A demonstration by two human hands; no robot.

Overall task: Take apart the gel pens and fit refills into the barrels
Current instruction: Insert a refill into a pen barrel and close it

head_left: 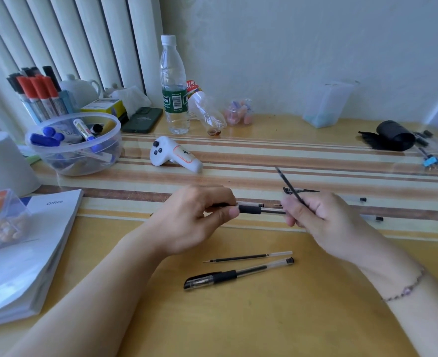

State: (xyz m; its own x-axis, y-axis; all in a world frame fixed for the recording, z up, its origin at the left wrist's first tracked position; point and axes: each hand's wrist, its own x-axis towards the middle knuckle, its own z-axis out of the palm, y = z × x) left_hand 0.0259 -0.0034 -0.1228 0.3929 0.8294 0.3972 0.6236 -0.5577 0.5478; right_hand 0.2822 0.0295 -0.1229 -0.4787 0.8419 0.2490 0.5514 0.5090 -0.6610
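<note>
Yellow surface (pixel 238 318) mid-frame: left hand (pixel 194 217) pinches the barrel (pixel 249 209) lying crosswise, open end facing right hand (pixel 316 217), which pinches a tilted refill (pixel 288 185).

Single head view, close above the near edge of the yellow striped wooden counter (pixel 264 318), angled forward and down toward its far wall edge.
</note>
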